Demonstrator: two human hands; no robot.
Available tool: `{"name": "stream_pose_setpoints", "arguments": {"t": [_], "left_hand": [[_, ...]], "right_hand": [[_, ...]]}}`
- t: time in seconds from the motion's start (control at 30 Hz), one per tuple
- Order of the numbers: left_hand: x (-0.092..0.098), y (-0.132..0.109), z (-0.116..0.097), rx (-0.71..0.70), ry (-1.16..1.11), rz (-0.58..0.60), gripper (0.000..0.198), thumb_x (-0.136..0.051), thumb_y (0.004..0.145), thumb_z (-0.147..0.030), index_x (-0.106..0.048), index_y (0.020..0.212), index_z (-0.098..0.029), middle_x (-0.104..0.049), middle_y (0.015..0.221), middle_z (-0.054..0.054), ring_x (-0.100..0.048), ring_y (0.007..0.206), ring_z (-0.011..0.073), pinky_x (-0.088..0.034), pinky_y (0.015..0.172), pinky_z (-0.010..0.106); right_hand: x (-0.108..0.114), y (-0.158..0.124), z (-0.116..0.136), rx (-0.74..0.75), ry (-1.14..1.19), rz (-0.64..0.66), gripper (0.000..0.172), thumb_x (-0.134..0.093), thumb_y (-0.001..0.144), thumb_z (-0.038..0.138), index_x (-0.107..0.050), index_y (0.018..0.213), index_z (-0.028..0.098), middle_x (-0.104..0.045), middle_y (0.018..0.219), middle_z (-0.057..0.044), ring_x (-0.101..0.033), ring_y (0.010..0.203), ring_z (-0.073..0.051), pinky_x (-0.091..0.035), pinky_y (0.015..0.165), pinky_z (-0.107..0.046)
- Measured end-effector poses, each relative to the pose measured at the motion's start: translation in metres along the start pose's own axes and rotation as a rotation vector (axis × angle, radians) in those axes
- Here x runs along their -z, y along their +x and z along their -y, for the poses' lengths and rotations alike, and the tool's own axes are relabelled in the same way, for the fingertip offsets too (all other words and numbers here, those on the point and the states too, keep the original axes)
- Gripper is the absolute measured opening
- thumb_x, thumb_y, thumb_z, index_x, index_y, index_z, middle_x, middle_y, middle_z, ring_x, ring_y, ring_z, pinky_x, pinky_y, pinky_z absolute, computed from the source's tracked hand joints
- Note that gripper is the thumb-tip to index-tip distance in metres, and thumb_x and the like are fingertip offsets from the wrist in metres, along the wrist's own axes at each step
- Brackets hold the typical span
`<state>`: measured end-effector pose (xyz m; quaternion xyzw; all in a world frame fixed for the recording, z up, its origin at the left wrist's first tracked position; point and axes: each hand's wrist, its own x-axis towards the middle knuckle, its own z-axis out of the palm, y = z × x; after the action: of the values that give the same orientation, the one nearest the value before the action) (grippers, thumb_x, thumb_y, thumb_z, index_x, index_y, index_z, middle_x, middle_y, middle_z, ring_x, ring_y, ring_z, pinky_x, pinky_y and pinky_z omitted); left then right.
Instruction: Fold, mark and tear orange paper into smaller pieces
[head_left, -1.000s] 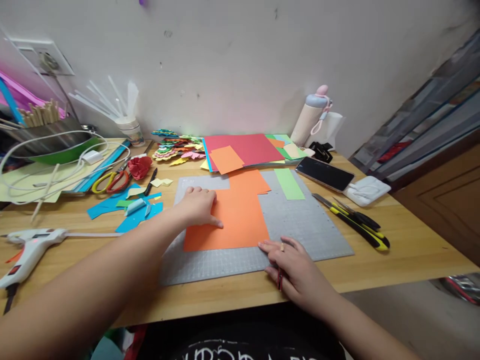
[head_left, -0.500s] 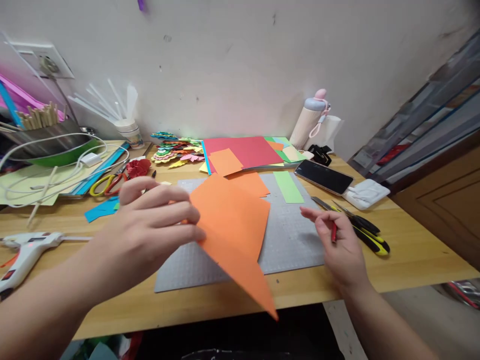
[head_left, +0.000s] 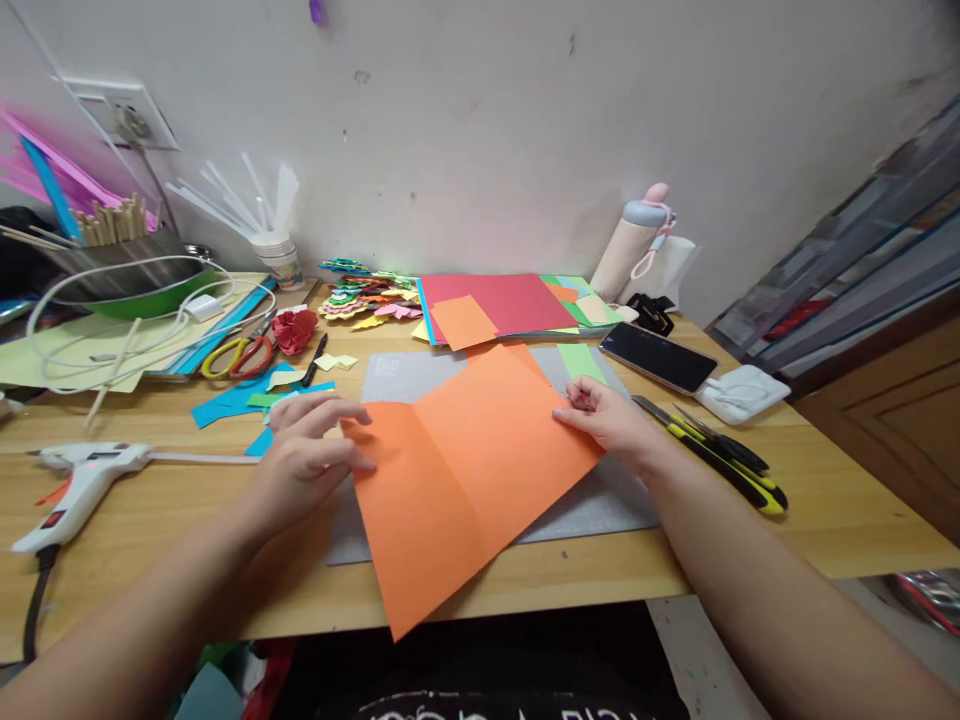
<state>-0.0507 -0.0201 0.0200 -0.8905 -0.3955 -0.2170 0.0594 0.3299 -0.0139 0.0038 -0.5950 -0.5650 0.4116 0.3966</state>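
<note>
An orange sheet of paper (head_left: pixel 480 460) with a crease down it is held up, tilted, over the grey cutting mat (head_left: pixel 600 512). At its upper left edge, my left hand (head_left: pixel 304 455) grips the sheet between thumb and fingers. The sheet's right edge is pinched by my right hand (head_left: pixel 611 425), whose curled fingers also hold a thin red stick-like thing (head_left: pixel 581 402), mostly hidden. Behind the sheet, another orange piece and a light green strip (head_left: pixel 581 362) lie on the mat.
To the left are a white glue gun (head_left: pixel 94 480), scissors (head_left: pixel 238 357), a red paper flower (head_left: pixel 293 330) and blue scraps (head_left: pixel 232 400). At the right lie a phone (head_left: pixel 658 356) and a yellow-black utility knife (head_left: pixel 720 462). A red sheet (head_left: pixel 517 300) and a bottle (head_left: pixel 626 240) stand farther back.
The orange sheet has turned and opened out along its crease. My right hand has moved left and taken hold of its right edge. My left hand stays at the left edge.
</note>
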Motion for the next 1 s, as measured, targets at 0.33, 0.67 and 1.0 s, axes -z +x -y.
{"name": "stream_pose_setpoints", "arguments": {"t": [0.33, 0.67, 1.0], "left_hand": [[-0.023, 0.038, -0.032, 0.056, -0.03, 0.426, 0.035, -0.042, 0.087, -0.017, -0.063, 0.11, -0.033, -0.062, 0.11, -0.001, -0.051, 0.107, 0.0217, -0.028, 0.091, 0.043], [-0.073, 0.086, -0.05, 0.107, 0.082, 0.391, 0.039, -0.036, 0.091, -0.026, -0.055, 0.126, -0.027, -0.055, 0.102, 0.011, -0.049, 0.098, 0.0283, -0.032, 0.089, 0.045], [-0.09, 0.084, -0.054, 0.153, 0.108, 0.334, 0.047, -0.031, 0.092, -0.02, -0.045, 0.134, -0.034, -0.052, 0.11, 0.009, -0.045, 0.103, 0.0288, -0.032, 0.087, 0.044]], "right_hand": [[-0.002, -0.103, 0.006, -0.267, 0.127, 0.192, 0.04, -0.065, 0.077, 0.044, -0.032, 0.068, 0.024, -0.037, 0.055, 0.007, -0.043, 0.045, -0.01, -0.035, 0.042, -0.022], [0.007, -0.044, -0.024, -0.163, 0.161, -0.243, 0.05, -0.067, 0.067, 0.056, -0.029, 0.079, 0.026, -0.051, 0.063, 0.006, -0.057, 0.049, -0.015, -0.047, 0.041, -0.027], [0.004, 0.0, -0.04, -0.043, -0.292, -0.248, 0.028, -0.065, 0.065, 0.029, -0.037, 0.061, 0.024, -0.04, 0.051, 0.006, -0.036, 0.048, -0.012, -0.025, 0.046, -0.025]]}}
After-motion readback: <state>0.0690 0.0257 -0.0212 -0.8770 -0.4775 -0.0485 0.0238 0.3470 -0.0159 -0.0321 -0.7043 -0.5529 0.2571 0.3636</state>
